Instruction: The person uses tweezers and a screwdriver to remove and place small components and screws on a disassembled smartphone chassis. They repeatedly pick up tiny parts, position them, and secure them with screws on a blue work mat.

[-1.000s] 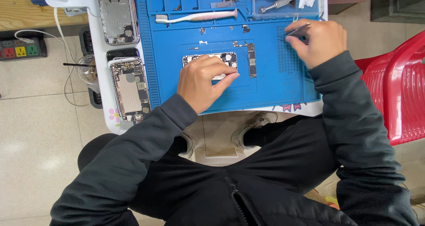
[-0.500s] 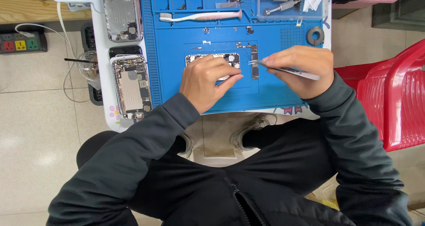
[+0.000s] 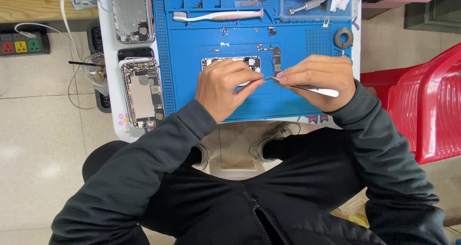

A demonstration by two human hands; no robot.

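An opened phone body (image 3: 230, 62) lies on the blue work mat (image 3: 192, 57), mostly under my left hand (image 3: 225, 84), which presses down on it with fingers curled. My right hand (image 3: 314, 74) grips metal tweezers (image 3: 307, 87), their tips pointing left and meeting the phone's edge close to my left fingertips. A narrow circuit board (image 3: 277, 60) lies just right of the phone, partly hidden by my right hand.
Two more opened phone shells (image 3: 141, 93) (image 3: 132, 12) lie on the white table at left. A toothbrush (image 3: 216, 16), screwdrivers (image 3: 305, 0) and a tape roll (image 3: 343, 37) sit at the mat's far side. A red plastic chair (image 3: 427, 105) stands right; a power strip (image 3: 21, 43) lies on the floor.
My right hand came from the mat's right edge in to the phone, now with the tweezers' tips at it. My left hand has stayed on the phone.
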